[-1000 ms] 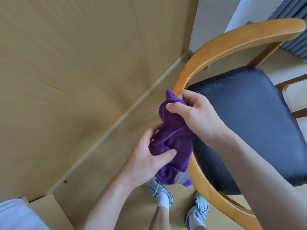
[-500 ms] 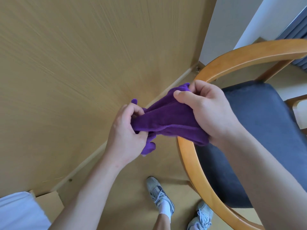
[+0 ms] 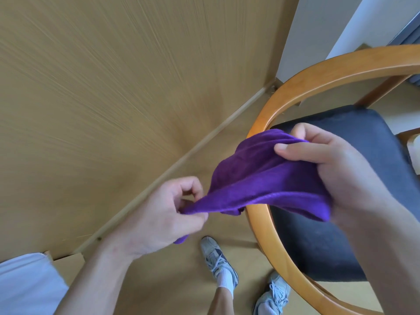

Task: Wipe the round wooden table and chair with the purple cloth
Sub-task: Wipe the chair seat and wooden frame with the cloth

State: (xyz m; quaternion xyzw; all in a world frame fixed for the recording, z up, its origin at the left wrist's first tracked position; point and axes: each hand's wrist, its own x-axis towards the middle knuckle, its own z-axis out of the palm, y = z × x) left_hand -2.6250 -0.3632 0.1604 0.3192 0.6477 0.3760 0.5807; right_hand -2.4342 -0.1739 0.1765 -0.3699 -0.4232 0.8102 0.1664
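Both hands up in front of the chest, soft purple cloth [image 3: 261, 178] stretched between them, off any surface.

Left hand [image 3: 159, 217]: back of hand to camera, forearm running in from lower left. Thumb and curled forefinger pinch the cloth's lower-left corner; a short tail of fabric pokes out below the palm. The other left fingers [image 3: 191, 185] are curled in above the pinch.

Right hand [image 3: 336, 169]: higher, forearm in from lower right. Thumb on top, fingers wrapped under, gripping the bunched upper-right end.

Cloth sags slightly between the two grips and crosses over the curved orange-brown wooden armrest of the chair [image 3: 259, 226]; contact with the rail can't be told. Dark padded chair seat [image 3: 341, 246] sits under the right fingers. White sneakers [image 3: 220, 260] on tan floor below the left fingers.
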